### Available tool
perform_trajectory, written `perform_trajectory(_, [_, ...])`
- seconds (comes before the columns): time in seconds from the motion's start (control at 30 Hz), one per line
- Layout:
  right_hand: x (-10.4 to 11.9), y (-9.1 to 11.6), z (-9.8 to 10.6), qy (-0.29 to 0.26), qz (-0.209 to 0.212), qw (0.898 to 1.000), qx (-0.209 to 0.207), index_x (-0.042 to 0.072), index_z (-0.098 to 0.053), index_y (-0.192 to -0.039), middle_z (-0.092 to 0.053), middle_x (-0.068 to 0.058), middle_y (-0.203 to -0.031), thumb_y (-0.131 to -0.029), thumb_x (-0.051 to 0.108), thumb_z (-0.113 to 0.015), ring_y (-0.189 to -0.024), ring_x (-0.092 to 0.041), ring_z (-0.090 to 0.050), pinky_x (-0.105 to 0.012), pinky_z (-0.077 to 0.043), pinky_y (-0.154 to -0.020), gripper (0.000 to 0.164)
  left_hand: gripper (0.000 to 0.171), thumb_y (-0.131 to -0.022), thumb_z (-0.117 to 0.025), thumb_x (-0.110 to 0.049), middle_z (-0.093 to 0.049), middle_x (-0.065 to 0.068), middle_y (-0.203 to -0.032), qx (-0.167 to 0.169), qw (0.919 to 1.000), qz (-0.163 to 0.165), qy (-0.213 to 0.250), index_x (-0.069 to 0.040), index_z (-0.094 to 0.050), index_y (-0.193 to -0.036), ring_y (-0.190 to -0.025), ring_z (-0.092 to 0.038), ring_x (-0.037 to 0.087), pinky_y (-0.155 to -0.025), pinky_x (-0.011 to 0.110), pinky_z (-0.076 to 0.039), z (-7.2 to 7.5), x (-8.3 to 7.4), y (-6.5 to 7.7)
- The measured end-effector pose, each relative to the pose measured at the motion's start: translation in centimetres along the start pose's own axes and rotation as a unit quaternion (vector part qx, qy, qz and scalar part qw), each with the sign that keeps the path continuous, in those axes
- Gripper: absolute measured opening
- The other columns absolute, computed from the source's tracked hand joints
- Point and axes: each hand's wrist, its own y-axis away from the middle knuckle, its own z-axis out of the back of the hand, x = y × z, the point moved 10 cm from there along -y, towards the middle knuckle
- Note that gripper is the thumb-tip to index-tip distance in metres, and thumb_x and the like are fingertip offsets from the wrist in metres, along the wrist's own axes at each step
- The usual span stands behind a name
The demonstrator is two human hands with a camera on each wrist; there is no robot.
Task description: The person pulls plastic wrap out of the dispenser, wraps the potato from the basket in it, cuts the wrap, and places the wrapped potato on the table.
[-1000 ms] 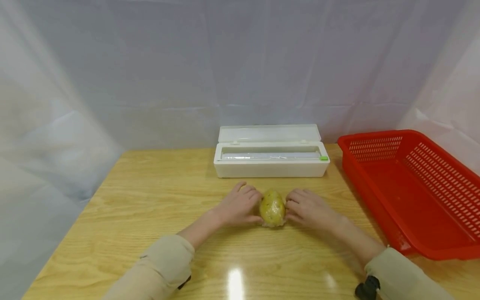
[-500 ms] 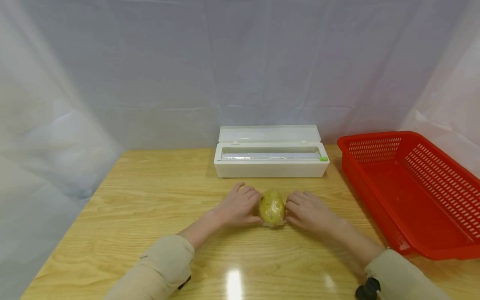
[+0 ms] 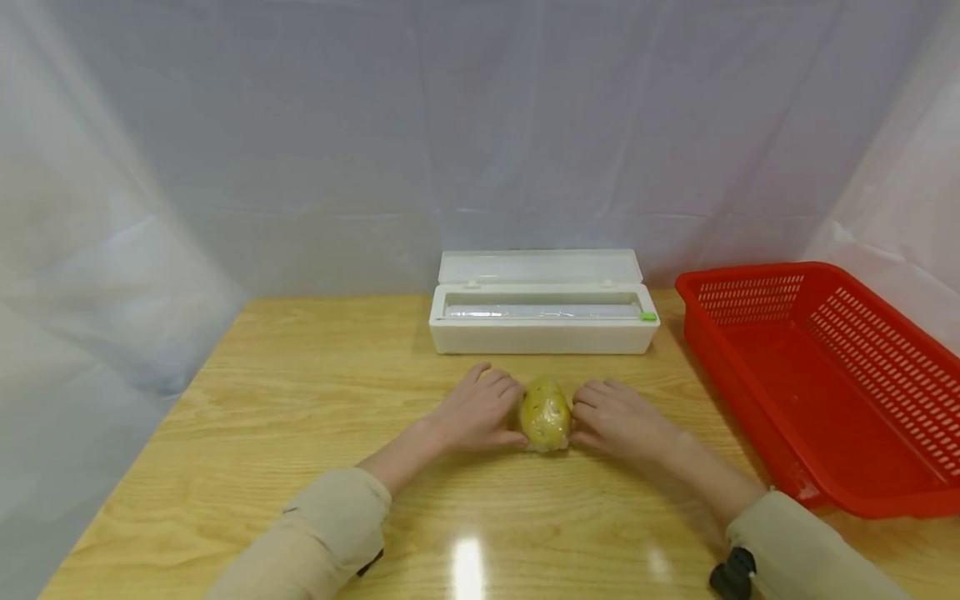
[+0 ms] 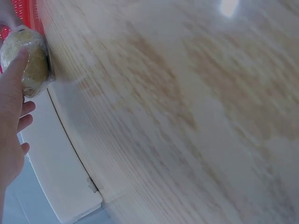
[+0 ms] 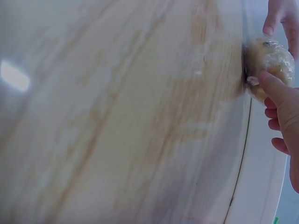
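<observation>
A yellow potato [image 3: 546,414] wrapped in clear cling film sits on the wooden table, with loose film bunched at its near end. From the left, my left hand [image 3: 483,413] holds its side; the left wrist view shows the thumb [image 4: 19,63] lying against the wrapped potato [image 4: 37,67]. My right hand [image 3: 618,419] grips the opposite side. In the right wrist view its thumb [image 5: 275,86] presses a gathered bit of film on the potato [image 5: 268,55]. The fingertips behind the potato are partly hidden.
Behind the hands stands a white cling film dispenser [image 3: 543,337], lid [image 3: 540,267] raised, a film roll [image 3: 540,312] inside and a green slider [image 3: 647,317] at its right end. A red plastic basket [image 3: 742,408] stands on the right. Pale sheeting [image 3: 337,150] closes off the back.
Hardly anything differs: both hands stay at the sides of the wrapped potato, with only slight finger shifts. Dispenser and basket stay in place.
</observation>
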Motion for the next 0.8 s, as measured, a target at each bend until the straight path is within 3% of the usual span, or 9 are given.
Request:
perform_trajectory(0.33, [0.9, -0.3, 1.2, 0.11, 0.015, 0.99, -0.082, 0.005, -0.062, -0.08, -0.059, -0.006, -0.082, -0.072, 0.04, -0.072, -0.078, -0.022, -0.056, -0.035, -0.045, -0.066, 0.037, 0.069, -0.076, -0.059, -0.063, -0.061, 0.002, -0.113, -0.029, 0.9993, -0.017, -0.015, -0.007, -0.058, -0.116, -0.109, -0.05, 0.02, -0.102, 0.047, -0.03, 0.5, -0.6, -0.5])
perform_trajectory(0.6, [0.6, -0.5, 0.7, 0.128, -0.015, 0.989, -0.069, 0.007, -0.06, -0.083, -0.059, -0.005, -0.086, -0.071, 0.044, -0.072, -0.079, -0.022, -0.056, -0.035, -0.045, -0.066, 0.041, 0.067, -0.075, -0.062, -0.061, -0.062, 0.003, -0.111, -0.038, 0.999, -0.021, -0.013, -0.006, -0.059, -0.114, -0.108, -0.051, 0.02, -0.102, 0.046, -0.031, 0.7, -0.6, -0.3])
perform_trajectory(0.8, [0.2, -0.4, 0.4, 0.107, -0.043, 0.992, -0.042, 0.008, -0.06, -0.089, -0.06, -0.007, -0.091, -0.073, 0.046, -0.071, -0.084, -0.023, -0.056, -0.037, -0.046, -0.069, 0.043, 0.069, -0.074, -0.062, -0.063, -0.062, 0.002, -0.11, -0.05, 0.9982, -0.016, -0.028, -0.008, -0.058, -0.114, -0.107, -0.051, 0.02, -0.101, 0.046, -0.031, 0.8, -0.5, 0.0])
